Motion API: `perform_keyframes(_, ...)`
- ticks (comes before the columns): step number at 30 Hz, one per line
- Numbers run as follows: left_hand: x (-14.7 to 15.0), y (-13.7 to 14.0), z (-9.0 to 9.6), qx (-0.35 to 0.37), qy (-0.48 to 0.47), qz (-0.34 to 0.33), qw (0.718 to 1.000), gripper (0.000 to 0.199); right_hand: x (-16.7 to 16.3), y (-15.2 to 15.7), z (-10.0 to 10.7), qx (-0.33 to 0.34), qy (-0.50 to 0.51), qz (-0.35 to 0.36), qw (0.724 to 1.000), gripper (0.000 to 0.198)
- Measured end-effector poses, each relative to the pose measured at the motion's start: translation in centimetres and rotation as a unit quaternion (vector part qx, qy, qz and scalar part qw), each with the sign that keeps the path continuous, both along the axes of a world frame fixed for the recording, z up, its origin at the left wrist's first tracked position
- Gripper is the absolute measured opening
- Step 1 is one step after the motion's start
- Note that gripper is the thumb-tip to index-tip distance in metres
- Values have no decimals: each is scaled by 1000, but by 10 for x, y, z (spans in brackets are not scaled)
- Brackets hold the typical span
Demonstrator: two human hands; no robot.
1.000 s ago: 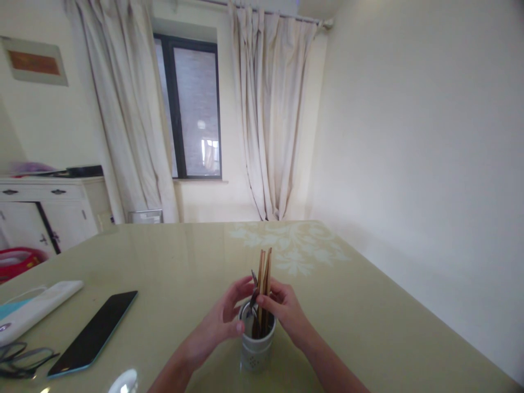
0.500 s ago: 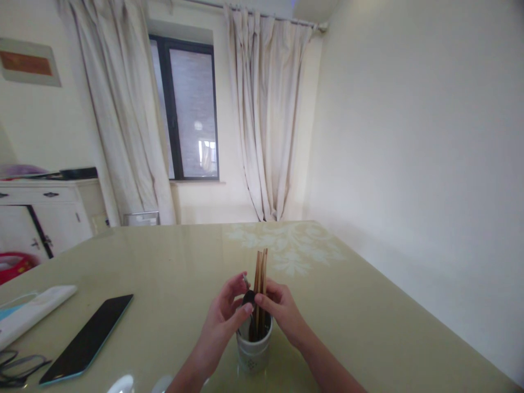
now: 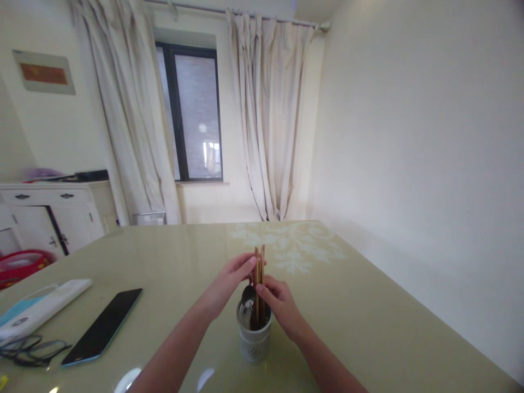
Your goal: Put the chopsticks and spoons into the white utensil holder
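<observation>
A pale utensil holder [image 3: 254,346] with a pattern of small holes stands upright on the table in front of me. Wooden chopsticks [image 3: 262,273] rise from it in a bundle, and a dark metal spoon [image 3: 248,295] leans at their left. My right hand [image 3: 282,303] is closed around the chopsticks, low down, thumb in front. Higher up, my left hand [image 3: 237,273] reaches round the chopsticks' upper part, its thumb and fingers closed on them. Some of its fingertips are hidden behind the sticks.
On the table [image 3: 172,262] at the left lie a black-screened phone [image 3: 104,327], a pair of glasses [image 3: 35,349] and a long white device [image 3: 49,308]. A white wall [image 3: 417,164] borders the table's right side. Behind stand a white cabinet [image 3: 77,215] and curtains [image 3: 274,114].
My left hand has moved up from beside the spoon to the chopsticks' upper part. The spoon's bowl shows more clearly. My right hand stays at the chopsticks. The view has shifted slightly left.
</observation>
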State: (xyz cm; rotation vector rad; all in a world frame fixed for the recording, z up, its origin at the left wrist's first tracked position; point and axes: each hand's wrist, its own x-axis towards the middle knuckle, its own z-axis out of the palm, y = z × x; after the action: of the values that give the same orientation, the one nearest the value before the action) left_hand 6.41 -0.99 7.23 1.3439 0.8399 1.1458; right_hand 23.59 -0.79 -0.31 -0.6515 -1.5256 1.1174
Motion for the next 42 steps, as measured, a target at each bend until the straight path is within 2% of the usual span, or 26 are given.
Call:
perform_keyframes(3, 5, 6, 17, 13, 68, -45, 997, 58, -1, -1, 2, -5, 17, 14, 1000, 43)
perform_keyframes(5, 7, 9, 22, 26, 88, -48, 995, 56, -1, -1, 3, 3, 13, 15, 1000, 42)
perform_keyframes(13, 7, 10, 29, 61, 147, -11, 987, 41, -3, 2, -3, 68, -47, -27, 996, 53)
perform_keyframes(21, 9, 3, 34, 102, 172, -50, 978, 41, -1, 0, 0, 74, -40, -39, 996, 50)
perform_keyframes(24, 9, -1, 39, 118, 171, -18, 978, 42, 0, 0, 3, 75, -17, -23, 997, 46)
perform_keyframes(27, 9, -8, 53, 156, 163, 40, 973, 42, 0, -1, 2, 63, -4, -10, 998, 41)
perform_keyframes(31, 5, -20, 86, 182, 84, 101, 974, 41, 1, -1, -3, 46, 2, -12, 999, 40)
perform_keyframes(34, -11, -24, 112, 168, -61, 139, 974, 35, 1, 0, -6, 44, -7, -18, 999, 41)
perform_keyframes(36, -31, -19, 124, 165, -157, 175, 958, 26, 1, 2, -7, 47, -20, -26, 998, 39)
perform_keyframes(39, -70, 1, 119, 127, -241, 224, 936, 17, 1, 2, -6, 57, -34, -35, 997, 37)
perform_keyframes(41, -92, 18, 98, 59, -232, 255, 937, 12, 1, 0, -4, 63, -41, -42, 996, 35)
perform_keyframes(42, -100, 26, 83, 11, -194, 276, 941, 13, 1, -1, -3, 65, -43, -46, 996, 35)
